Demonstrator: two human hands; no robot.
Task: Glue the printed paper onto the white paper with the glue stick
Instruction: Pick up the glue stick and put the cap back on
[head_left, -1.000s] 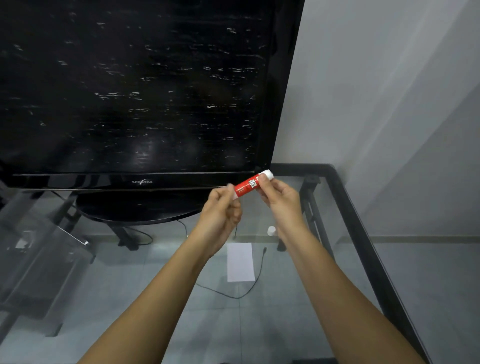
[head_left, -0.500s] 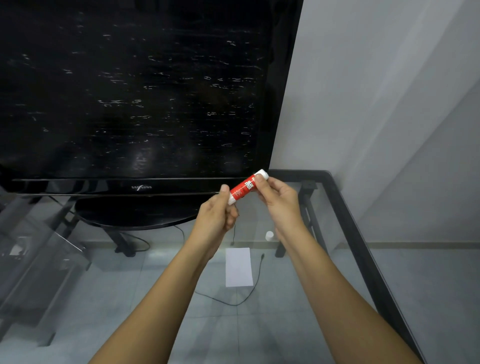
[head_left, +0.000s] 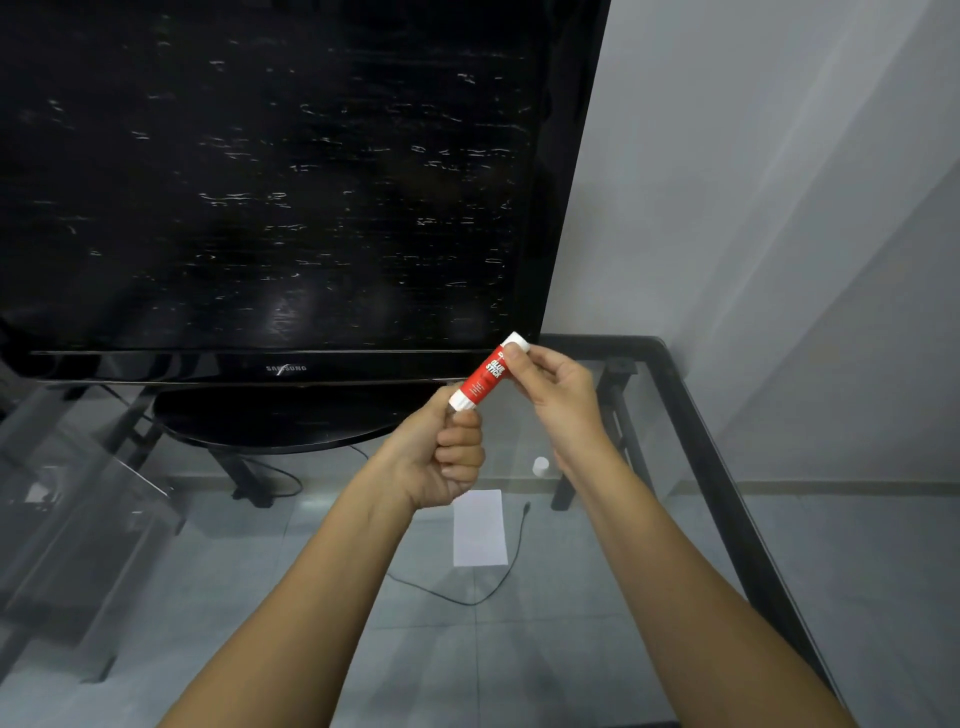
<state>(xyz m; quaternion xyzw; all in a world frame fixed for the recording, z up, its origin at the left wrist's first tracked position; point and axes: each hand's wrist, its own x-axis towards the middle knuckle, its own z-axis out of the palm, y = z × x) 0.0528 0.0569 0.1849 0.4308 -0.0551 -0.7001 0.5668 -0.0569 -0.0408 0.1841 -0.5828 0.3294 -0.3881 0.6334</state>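
A red glue stick (head_left: 487, 375) with white ends is held tilted in the air above the glass table. My right hand (head_left: 558, 395) grips its upper end between thumb and fingers. My left hand (head_left: 442, 457) is closed around its lower end, which is hidden in the fist. A small white sheet of paper (head_left: 479, 527) lies flat on the glass below my hands. I cannot tell whether it is the printed or the plain one. A small white cap (head_left: 540, 466) stands on the glass just right of the paper's far end.
A large black television (head_left: 291, 197) on an oval stand (head_left: 280, 421) fills the far side of the glass table (head_left: 691, 447), whose black frame runs along the right. A thin black cable (head_left: 498, 582) curves beside the paper. Grey walls rise at the right.
Both hands have shifted slightly with the glue stick, and my left hand's grip sits lower, showing more of the stick's white lower end. The paper has not moved.
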